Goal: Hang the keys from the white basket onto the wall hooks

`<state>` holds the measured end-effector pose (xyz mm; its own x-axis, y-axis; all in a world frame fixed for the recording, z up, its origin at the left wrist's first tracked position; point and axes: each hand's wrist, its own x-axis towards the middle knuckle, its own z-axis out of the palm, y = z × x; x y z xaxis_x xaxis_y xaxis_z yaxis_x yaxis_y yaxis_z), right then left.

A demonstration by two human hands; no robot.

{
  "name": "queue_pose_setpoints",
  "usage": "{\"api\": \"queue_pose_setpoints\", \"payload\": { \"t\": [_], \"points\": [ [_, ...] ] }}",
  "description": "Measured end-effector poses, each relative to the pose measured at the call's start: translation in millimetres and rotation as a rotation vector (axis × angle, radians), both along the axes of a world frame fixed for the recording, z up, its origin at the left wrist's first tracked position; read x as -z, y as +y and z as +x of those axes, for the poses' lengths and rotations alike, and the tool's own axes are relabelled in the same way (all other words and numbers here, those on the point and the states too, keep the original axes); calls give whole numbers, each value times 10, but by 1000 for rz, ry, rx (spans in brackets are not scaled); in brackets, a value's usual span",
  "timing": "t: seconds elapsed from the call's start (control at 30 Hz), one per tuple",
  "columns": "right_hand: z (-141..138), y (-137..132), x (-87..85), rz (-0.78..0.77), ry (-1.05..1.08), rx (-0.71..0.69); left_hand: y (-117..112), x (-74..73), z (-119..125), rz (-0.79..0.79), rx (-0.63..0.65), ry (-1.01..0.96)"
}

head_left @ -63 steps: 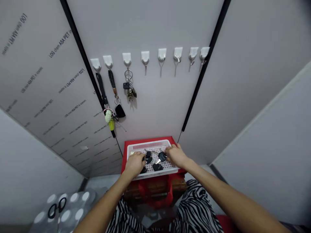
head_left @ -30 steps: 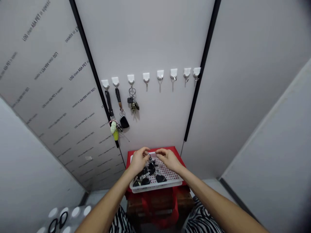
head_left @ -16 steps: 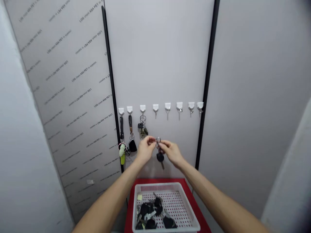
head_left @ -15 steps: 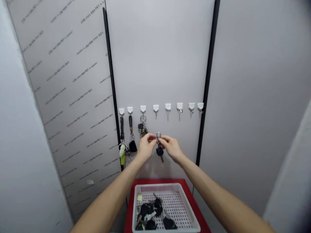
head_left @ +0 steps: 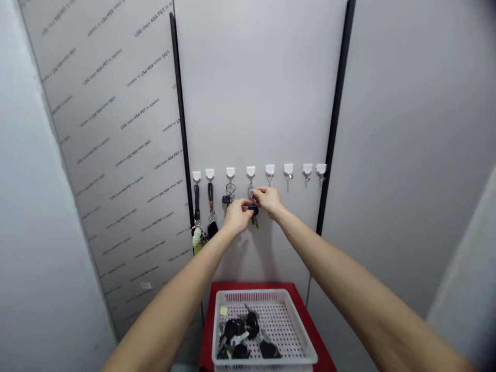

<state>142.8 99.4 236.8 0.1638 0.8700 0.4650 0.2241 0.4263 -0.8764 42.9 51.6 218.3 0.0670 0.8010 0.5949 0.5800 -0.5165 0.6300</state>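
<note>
A bunch of keys [head_left: 254,211] with black heads is held up against the wall, its metal ring right at the fourth white hook [head_left: 250,172] from the left. Whether the ring is over that hook I cannot tell. My right hand [head_left: 268,199] pinches the upper part of the bunch near the ring. From the left, my left hand [head_left: 238,215] grips it lower down, by the black key head. Beside my left hand, another key bunch [head_left: 230,192] hangs from the third hook, partly hidden behind my fingers.
Keys on black straps [head_left: 211,195] hang from the two leftmost hooks, one with a green charm [head_left: 197,236]. More white hooks [head_left: 288,169] continue to the right. Below, a white plastic basket [head_left: 306,338] holds several black keys on a red surface [head_left: 323,356].
Both hands have lifted the key bunch up to the fourth hook. The right hand has risen above the left. The view has shifted slightly.
</note>
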Motion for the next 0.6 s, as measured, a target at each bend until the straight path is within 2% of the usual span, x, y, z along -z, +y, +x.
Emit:
{"api": "queue_pose_setpoints", "payload": {
  "t": [0.1,0.17,0.27,0.43,0.5,0.6],
  "points": [
    [104,-2,141,34,-107,108,-122,255,-63,-15,38,39],
    [178,-63,338,63,-154,153,-199,478,-120,-27,89,87],
    [251,-283,851,9,-266,58,-289,926,-225,-114,128,178],
    [253,-849,1984,-291,-650,-321,-475,1793,-401,-377,153,500],
    [245,-991,2309,-368,-765,-349,-549,2022,-438,-412,140,657],
    [238,-1047,2529,-350,-825,-300,-609,2167,-438,-382,117,824]
  ]
}}
